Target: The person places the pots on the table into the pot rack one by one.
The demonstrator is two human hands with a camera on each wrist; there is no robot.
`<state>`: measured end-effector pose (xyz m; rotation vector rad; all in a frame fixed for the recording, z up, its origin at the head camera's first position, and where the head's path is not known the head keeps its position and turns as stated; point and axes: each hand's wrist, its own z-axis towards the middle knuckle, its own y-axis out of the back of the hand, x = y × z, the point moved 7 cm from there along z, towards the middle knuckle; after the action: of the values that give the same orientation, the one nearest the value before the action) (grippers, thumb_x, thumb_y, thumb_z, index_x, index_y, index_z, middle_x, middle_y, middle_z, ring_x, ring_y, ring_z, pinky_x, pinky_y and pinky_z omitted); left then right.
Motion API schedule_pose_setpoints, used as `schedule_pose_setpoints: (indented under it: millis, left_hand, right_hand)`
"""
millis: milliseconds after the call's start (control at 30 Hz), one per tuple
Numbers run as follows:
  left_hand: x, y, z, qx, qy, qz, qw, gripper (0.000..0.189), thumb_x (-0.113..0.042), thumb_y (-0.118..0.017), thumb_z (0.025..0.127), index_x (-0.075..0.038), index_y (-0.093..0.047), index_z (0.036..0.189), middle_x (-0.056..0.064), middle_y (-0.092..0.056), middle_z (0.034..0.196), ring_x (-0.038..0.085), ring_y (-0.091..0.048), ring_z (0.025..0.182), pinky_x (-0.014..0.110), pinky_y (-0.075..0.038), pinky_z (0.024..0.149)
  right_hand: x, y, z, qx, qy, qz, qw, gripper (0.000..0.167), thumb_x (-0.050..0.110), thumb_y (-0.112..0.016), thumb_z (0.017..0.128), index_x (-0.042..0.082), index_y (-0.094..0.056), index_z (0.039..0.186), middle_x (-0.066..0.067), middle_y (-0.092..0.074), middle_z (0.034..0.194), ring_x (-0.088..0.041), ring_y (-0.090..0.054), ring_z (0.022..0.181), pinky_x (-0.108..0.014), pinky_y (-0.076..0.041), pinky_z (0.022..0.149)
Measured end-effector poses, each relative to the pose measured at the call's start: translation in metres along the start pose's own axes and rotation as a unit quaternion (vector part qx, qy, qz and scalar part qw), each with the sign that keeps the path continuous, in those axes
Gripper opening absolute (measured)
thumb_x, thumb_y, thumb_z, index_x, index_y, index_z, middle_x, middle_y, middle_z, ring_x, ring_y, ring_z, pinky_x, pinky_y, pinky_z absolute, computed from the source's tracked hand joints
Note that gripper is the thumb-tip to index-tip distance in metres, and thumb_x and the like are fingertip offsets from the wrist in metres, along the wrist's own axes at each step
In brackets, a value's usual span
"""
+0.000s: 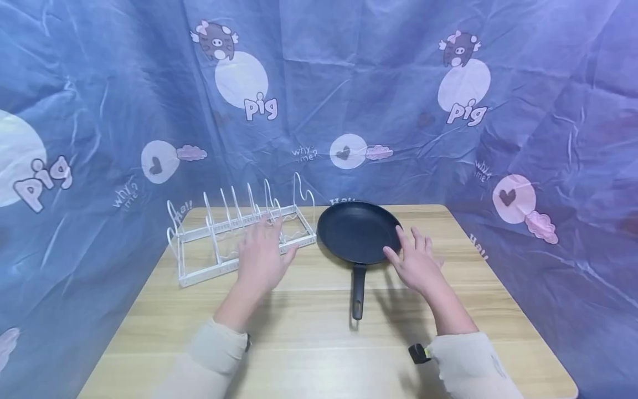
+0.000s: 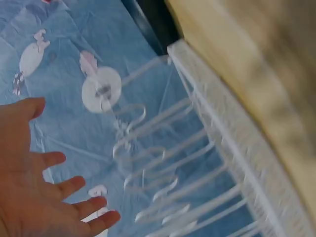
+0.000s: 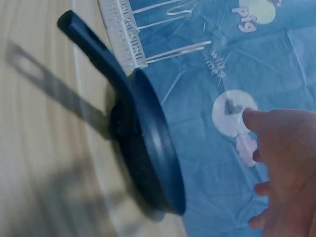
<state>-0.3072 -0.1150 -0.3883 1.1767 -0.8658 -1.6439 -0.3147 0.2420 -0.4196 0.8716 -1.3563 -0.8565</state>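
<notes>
A black frying pan (image 1: 360, 233) lies on the wooden table with its handle (image 1: 358, 293) toward the person. To its left stands a white wire rack (image 1: 209, 272) with several upright loops. The left hand (image 1: 261, 255) hovers over the rack's front rail, fingers spread and holding nothing; in the left wrist view its fingers (image 2: 74, 185) are apart from the rack's wires (image 2: 168, 121). Over the pan's right edge hangs the right hand (image 1: 416, 260), fingers spread, nothing in it. The right wrist view shows that hand (image 3: 289, 168) apart from the pan (image 3: 155, 148).
Blue fabric (image 1: 319, 72) printed with pigs and white circles surrounds the table on the back and sides. The wooden tabletop (image 1: 309, 354) has rounded corners. A small black device (image 1: 418, 353) is strapped at the right wrist.
</notes>
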Motion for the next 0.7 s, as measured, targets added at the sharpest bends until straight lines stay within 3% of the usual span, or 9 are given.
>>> schedule_pose_setpoints:
  millis: [67, 200, 433, 600, 700]
  left_hand:
    - [-0.007, -0.01, -0.006, 0.006, 0.008, -0.031, 0.9995, 0.082, -0.062, -0.061, 0.103, -0.016, -0.038, 0.168, 0.023, -0.036, 0.172, 0.051, -0.04, 0.155, 0.073, -0.039, 0.123]
    - [-0.025, -0.04, -0.018, 0.047, 0.014, -0.086, 0.9951, 0.08, -0.062, -0.063, 0.103, -0.009, -0.045, 0.161, 0.027, -0.05, 0.158, 0.047, -0.058, 0.139, 0.062, -0.053, 0.115]
    - [-0.05, -0.09, -0.034, 0.14, -0.002, -0.134, 0.981, 0.083, -0.065, -0.063, 0.102, -0.009, -0.045, 0.16, 0.024, -0.059, 0.147, 0.041, -0.067, 0.127, 0.054, -0.06, 0.108]
    - [-0.061, -0.108, -0.039, 0.178, -0.007, -0.166, 0.9699, 0.08, -0.063, -0.065, 0.101, -0.008, -0.046, 0.157, 0.024, -0.063, 0.141, 0.04, -0.071, 0.118, 0.055, -0.061, 0.103]
    - [-0.068, -0.118, -0.041, 0.205, -0.007, -0.196, 0.9589, 0.078, -0.062, -0.066, 0.102, -0.008, -0.047, 0.155, 0.02, -0.068, 0.134, 0.038, -0.072, 0.115, 0.055, -0.061, 0.101]
  right_hand:
    - [-0.007, -0.001, 0.001, -0.016, -0.007, 0.018, 0.9997, 0.081, 0.057, -0.046, 0.112, 0.017, -0.014, 0.175, -0.03, -0.003, 0.179, -0.062, -0.01, 0.163, -0.092, -0.02, 0.117]
    - [-0.022, -0.008, 0.001, -0.028, -0.03, 0.067, 0.9969, 0.082, 0.048, -0.052, 0.112, 0.01, -0.014, 0.174, -0.035, -0.007, 0.176, -0.063, -0.03, 0.155, -0.078, -0.033, 0.122]
    - [-0.04, -0.036, 0.002, 0.002, -0.069, 0.18, 0.9813, 0.084, 0.045, -0.052, 0.113, 0.002, -0.012, 0.173, -0.041, -0.016, 0.17, -0.063, -0.035, 0.153, -0.073, -0.034, 0.126]
    - [-0.04, -0.059, 0.005, 0.034, -0.088, 0.27, 0.9582, 0.081, 0.037, -0.053, 0.114, -0.005, -0.012, 0.17, -0.042, -0.023, 0.168, -0.06, -0.044, 0.148, -0.065, -0.05, 0.118]
    - [-0.039, -0.072, 0.01, 0.049, -0.104, 0.337, 0.9345, 0.079, 0.031, -0.052, 0.115, -0.012, -0.011, 0.167, -0.041, -0.029, 0.165, -0.057, -0.051, 0.144, -0.051, -0.061, 0.107]
